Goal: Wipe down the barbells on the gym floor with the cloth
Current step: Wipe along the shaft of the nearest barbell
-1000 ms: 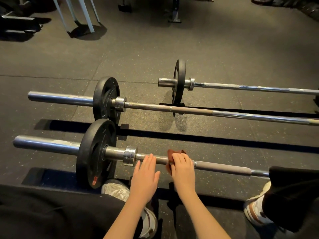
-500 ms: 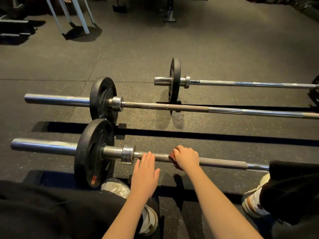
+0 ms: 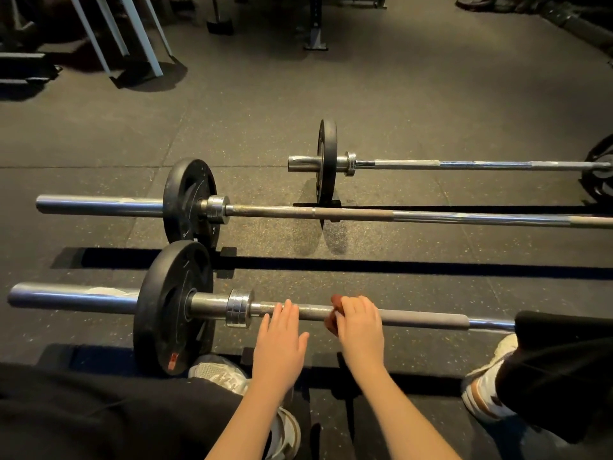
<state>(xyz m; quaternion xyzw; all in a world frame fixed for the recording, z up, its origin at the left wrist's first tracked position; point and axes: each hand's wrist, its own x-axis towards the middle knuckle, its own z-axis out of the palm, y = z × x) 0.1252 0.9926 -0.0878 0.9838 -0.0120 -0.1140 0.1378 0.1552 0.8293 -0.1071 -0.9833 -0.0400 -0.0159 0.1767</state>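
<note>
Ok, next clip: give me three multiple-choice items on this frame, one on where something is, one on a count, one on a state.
1. Where is the reddish-brown cloth?
A. draped over a black weight plate
B. on the nearest steel barbell's shaft, under the right hand
C. on a shoe

2. How many steel barbells lie on the dark rubber floor?
A. one
B. two
C. three

3. What is the left hand doing?
A. resting straight fingers on that shaft
B. gripping a plate
C. holding the cloth

Answers:
1 B: the right hand's fingers curl over the cloth on the shaft.
2 C: three parallel bars show.
3 A: its fingers lie flat, holding nothing.
</note>
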